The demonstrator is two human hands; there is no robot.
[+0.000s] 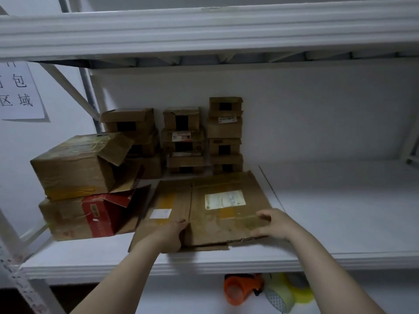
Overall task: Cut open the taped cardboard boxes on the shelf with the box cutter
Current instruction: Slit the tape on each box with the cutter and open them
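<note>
Holding the flat box [217, 214] at its near edge, the left grip [172, 232] curls round the seam side and the right grip [272, 225] clasps the near right corner; the box lies on the shelf [340, 211], close to the front lip, just beside the stack [74, 168]. No cutter is in view. Hazards: pulling further forward may tip the box off the lip; the torn near edge may give under the fingers; a leftward drag may knock the stack

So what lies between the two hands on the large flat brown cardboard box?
Head view: only the taped top of that box; left hand and right hand both grip it.
</note>
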